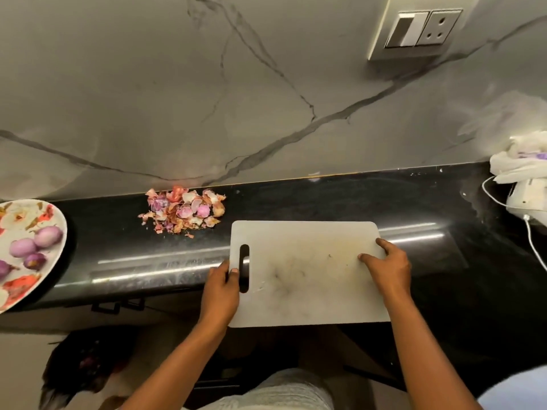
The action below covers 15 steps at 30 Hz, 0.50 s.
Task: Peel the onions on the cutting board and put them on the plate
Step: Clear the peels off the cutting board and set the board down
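The white cutting board (307,273) lies on the black counter with its near edge over the counter's front; only faint stains and crumbs show on it. My left hand (223,287) grips its left edge, thumb at the handle slot. My right hand (386,267) holds the right edge, thumb on top. Several peeled purple onions (35,244) sit on the flowered plate (17,288) at the far left. A heap of onion skins (185,210) lies on the counter behind the board's left corner.
A white appliance with a cable (524,202) and crumpled white bags (521,161) stand at the right end of the counter. A marble wall with a switch and socket (423,29) rises behind. Below the counter's edge at the left is a dark bag (80,368).
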Motion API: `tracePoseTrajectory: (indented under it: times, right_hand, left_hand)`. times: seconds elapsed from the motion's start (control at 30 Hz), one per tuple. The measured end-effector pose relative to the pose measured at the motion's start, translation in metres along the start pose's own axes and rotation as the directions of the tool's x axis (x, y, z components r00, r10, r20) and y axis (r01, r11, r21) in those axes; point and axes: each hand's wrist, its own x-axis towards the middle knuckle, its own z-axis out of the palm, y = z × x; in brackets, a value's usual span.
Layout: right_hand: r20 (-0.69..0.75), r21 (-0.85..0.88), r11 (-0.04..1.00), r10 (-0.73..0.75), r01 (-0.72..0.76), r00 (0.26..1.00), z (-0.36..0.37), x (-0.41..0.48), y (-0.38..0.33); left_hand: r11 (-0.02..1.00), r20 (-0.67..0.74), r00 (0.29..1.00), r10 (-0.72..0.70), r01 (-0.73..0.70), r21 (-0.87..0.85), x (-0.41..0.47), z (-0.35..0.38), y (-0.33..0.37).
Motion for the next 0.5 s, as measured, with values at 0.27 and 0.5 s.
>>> tracePoseTrajectory:
  times: [0.27,0.5]
  right_hand:
    - [-0.023,-0.037,0.999,-0.033,0.032,0.999,0.009,0.01,0.007]
    - [-0.013,-0.099,0.99,-0.101,0.099,0.995,0.01,0.01,0.011]
  left_hand:
    - [0.943,0.089,0.988,0.125,-0.146,0.3,0.036,-0.006,0.006]
    - [0.971,0.013,0.992,0.127,-0.127,0.201,0.049,-0.007,0.006]
